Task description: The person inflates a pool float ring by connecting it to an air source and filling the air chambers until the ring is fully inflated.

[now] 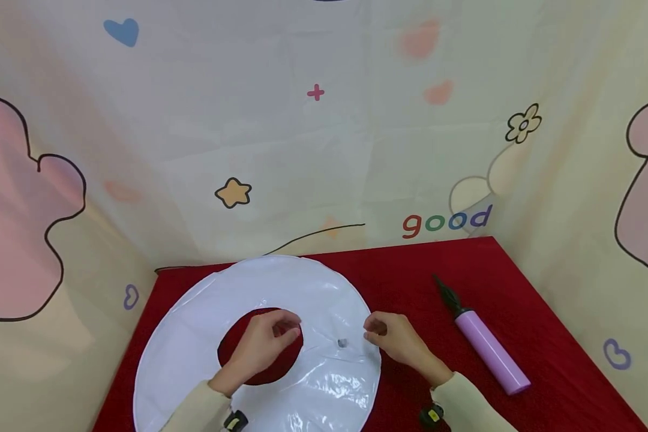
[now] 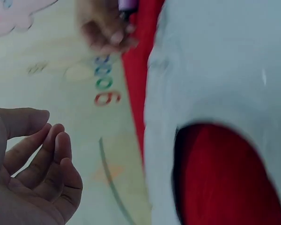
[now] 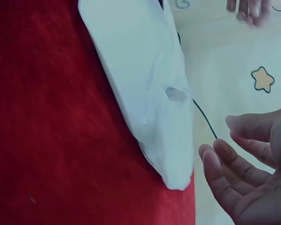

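A white inflatable swim ring [image 1: 183, 342] lies on the red cloth, its surface wrinkled and shiny near a small clear valve [image 1: 342, 343] on its right side. Over the ring's centre hole hovers my left hand [image 1: 264, 342], fingers loosely bent and holding nothing. My right hand [image 1: 396, 339] is at the ring's right edge, also loosely bent; in the right wrist view a gap shows between those fingertips [image 3: 210, 159] and the ring [image 3: 136, 70]. To the right lies a pink-purple hand pump [image 1: 491, 351] with a black nozzle [image 1: 448, 294], pointing away from me.
The red cloth [image 1: 410, 270] covers the table. Pale printed curtains [image 1: 281, 138] stand behind it and at both sides, close to the table edges. Dark bands with small devices [image 1: 432, 414] sit on both wrists.
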A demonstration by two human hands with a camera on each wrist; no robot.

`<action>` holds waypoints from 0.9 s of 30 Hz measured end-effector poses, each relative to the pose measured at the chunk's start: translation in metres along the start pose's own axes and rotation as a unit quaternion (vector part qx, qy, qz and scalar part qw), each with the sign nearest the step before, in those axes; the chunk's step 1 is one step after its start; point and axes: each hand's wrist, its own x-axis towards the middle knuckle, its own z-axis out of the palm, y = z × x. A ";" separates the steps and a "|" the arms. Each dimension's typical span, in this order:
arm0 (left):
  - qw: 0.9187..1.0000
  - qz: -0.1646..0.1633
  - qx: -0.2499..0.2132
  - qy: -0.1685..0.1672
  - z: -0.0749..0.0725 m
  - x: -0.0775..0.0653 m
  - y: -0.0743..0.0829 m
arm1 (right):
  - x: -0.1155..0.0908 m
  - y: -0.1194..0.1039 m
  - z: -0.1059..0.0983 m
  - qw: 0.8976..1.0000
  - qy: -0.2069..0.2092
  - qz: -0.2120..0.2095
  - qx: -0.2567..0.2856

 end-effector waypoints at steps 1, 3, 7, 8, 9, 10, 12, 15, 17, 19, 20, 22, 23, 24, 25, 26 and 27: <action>1.000 0.005 0.000 -0.018 0.009 0.004 0.001 | 0.000 0.000 0.003 1.000 -0.002 -0.003 0.002; 0.999 0.006 0.001 -0.049 0.027 0.010 -0.001 | 0.002 0.000 0.009 1.000 -0.007 -0.008 0.005; 0.997 -0.002 -0.005 -0.078 0.054 0.021 -0.011 | 0.005 0.001 0.017 0.999 -0.021 -0.029 0.008; 0.997 -0.002 -0.004 -0.078 0.059 0.023 -0.012 | 0.006 0.001 0.019 0.999 -0.024 -0.036 0.001; 0.997 -0.001 -0.002 -0.080 0.063 0.025 -0.013 | 0.007 0.000 0.021 0.999 -0.028 -0.043 -0.005; 0.997 0.002 0.001 -0.080 0.067 0.027 -0.014 | 0.008 -0.001 0.023 0.998 -0.031 -0.051 -0.009; 0.997 0.012 0.010 -0.079 0.072 0.030 -0.014 | 0.010 -0.002 0.027 0.997 -0.038 -0.065 -0.021; 0.996 0.022 0.021 -0.081 0.078 0.033 -0.013 | 0.014 -0.003 0.034 0.995 -0.050 -0.079 -0.034; 0.996 0.020 0.020 -0.083 0.081 0.034 -0.014 | 0.016 -0.002 0.037 0.994 -0.054 -0.088 -0.045; 0.996 0.014 0.014 -0.085 0.084 0.036 -0.015 | 0.018 0.000 0.040 0.993 -0.054 -0.094 -0.057; 0.996 0.011 0.010 -0.085 0.085 0.036 -0.016 | 0.019 0.001 0.041 0.992 -0.051 -0.095 -0.062; 0.996 0.002 0.003 -0.089 0.087 0.037 -0.017 | 0.021 0.002 0.042 0.992 -0.047 -0.096 -0.071; 0.996 -0.002 0.001 -0.091 0.088 0.038 -0.018 | 0.022 0.003 0.042 0.991 -0.048 -0.098 -0.074; 0.996 -0.005 -0.001 -0.093 0.089 0.039 -0.019 | 0.023 0.003 0.043 0.991 -0.051 -0.093 -0.077; 0.995 -0.009 -0.002 -0.095 0.090 0.039 -0.020 | 0.023 0.004 0.043 0.991 -0.055 -0.093 -0.079; 0.995 -0.014 -0.004 -0.096 0.091 0.040 -0.022 | 0.024 0.004 0.044 0.991 -0.059 -0.092 -0.082; 0.995 -0.019 -0.007 -0.098 0.092 0.040 -0.023 | 0.025 0.005 0.044 0.990 -0.064 -0.094 -0.086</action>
